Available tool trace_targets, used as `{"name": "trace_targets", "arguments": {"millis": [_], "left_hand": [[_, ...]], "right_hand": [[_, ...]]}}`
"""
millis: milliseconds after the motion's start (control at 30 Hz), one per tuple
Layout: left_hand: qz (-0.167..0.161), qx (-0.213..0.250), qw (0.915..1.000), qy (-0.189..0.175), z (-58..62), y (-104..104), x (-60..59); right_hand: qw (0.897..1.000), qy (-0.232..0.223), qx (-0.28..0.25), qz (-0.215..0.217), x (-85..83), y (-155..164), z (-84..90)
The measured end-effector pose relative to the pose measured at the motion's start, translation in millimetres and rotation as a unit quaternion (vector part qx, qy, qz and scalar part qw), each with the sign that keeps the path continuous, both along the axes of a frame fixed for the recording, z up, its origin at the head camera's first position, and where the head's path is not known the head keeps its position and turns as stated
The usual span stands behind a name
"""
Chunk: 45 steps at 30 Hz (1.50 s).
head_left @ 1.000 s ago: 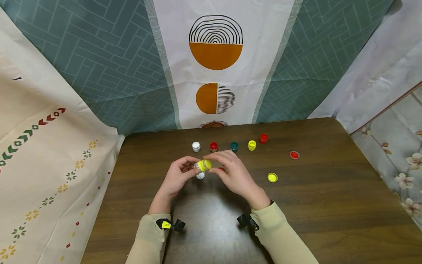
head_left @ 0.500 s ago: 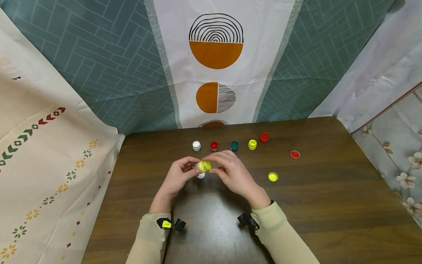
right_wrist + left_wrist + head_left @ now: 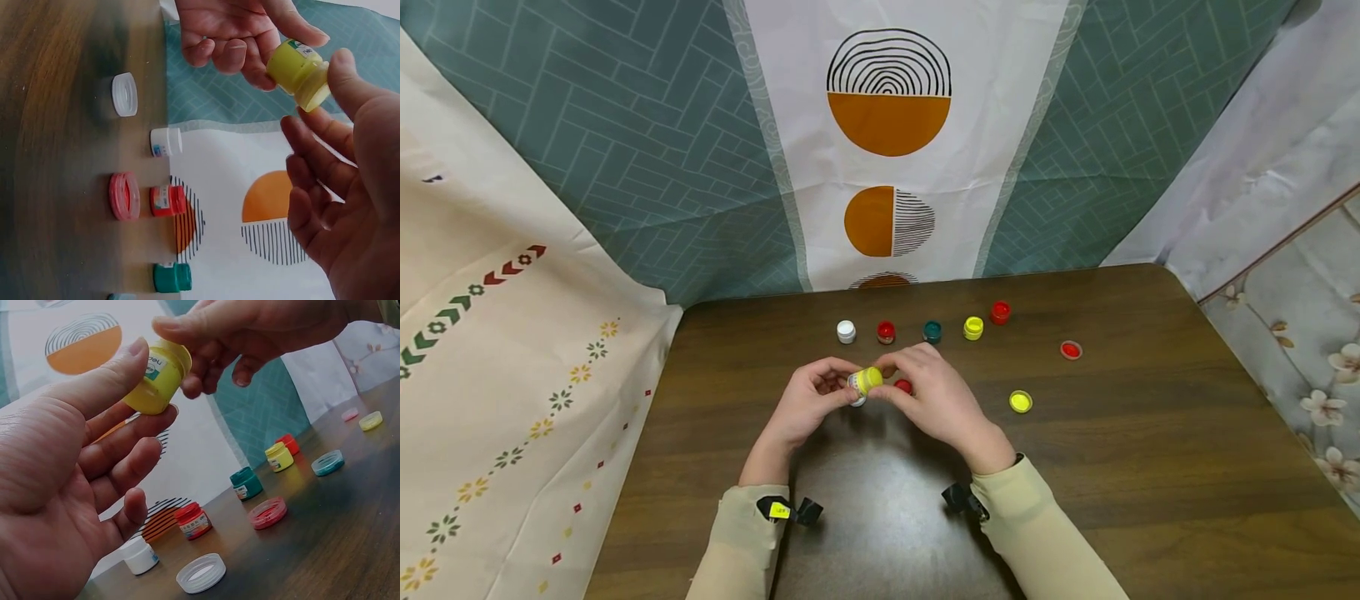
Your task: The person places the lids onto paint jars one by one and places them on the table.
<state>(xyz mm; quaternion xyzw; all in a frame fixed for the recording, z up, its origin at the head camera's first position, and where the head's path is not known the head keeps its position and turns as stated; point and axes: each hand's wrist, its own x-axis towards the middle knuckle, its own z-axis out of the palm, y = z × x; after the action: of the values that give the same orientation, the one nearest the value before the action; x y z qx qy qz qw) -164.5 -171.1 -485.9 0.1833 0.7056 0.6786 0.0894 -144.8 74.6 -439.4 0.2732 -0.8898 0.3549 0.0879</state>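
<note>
A small yellow plastic paint pot (image 3: 865, 380) with a white label was held in the air above the middle of the dark wooden desk (image 3: 1150, 467), tilted on its side between both hands. The left hand (image 3: 805, 404) pinched its body between thumb and fingers, while the right hand (image 3: 936, 398) closed thumb and forefinger on its yellow cap end. Directly under the hands lay a loose clear lid (image 3: 200, 573) and a loose red lid (image 3: 903, 386); in the left wrist view a teal lid (image 3: 328, 462) lay further along.

Toward the far edge of the desk stood a row of small pots: a white pot (image 3: 846, 332), a red pot (image 3: 886, 332), a teal pot (image 3: 932, 332), a second yellow pot (image 3: 973, 327) and another red pot (image 3: 1000, 312). Nearer the right edge lay a loose yellow lid (image 3: 1020, 402) and, beyond it, a further red lid (image 3: 1071, 350). Patterned cloth (image 3: 887, 142) hung behind the desk.
</note>
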Motion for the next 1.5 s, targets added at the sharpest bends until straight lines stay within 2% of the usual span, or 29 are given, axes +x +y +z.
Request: {"name": "trace_targets", "arguments": {"millis": [167,300,500,700,967,1200,1333,1500], "left_hand": [[-0.001,0.005,1.0000,0.000,0.8,1.0,-0.7],[0.002,0.007,1.0000,0.005,1.4,0.5,-0.6],[-0.008,0.015,0.9998,0.013,2.4,-0.6,0.5],[-0.024,0.030,0.9992,0.012,1.0,-1.6,-0.7],[-0.038,0.030,0.9988,0.011,0.0,-2.4,-0.3],[-0.036,0.030,0.9989,0.000,1.0,-1.3,0.5],[-0.028,0.023,0.9993,0.002,2.8,0.3,1.8],[-0.028,0.011,0.9995,0.013,2.5,2.3,2.5]], "right_hand": [[0.999,-0.019,0.020,-0.019,-0.8,0.7,0.2],[1.000,-0.024,-0.006,0.004,-2.2,6.1,0.8],[0.996,0.034,-0.026,0.084,-6.4,12.9,1.4],[0.991,0.078,-0.026,0.109,-7.2,12.4,3.0],[0.990,0.095,-0.012,0.101,-6.3,12.3,3.5],[0.992,0.099,-0.004,0.083,-5.5,10.6,1.9],[0.994,0.093,0.016,0.061,-4.2,7.9,1.5],[0.997,0.062,0.051,0.016,-1.8,2.3,0.1]]}}
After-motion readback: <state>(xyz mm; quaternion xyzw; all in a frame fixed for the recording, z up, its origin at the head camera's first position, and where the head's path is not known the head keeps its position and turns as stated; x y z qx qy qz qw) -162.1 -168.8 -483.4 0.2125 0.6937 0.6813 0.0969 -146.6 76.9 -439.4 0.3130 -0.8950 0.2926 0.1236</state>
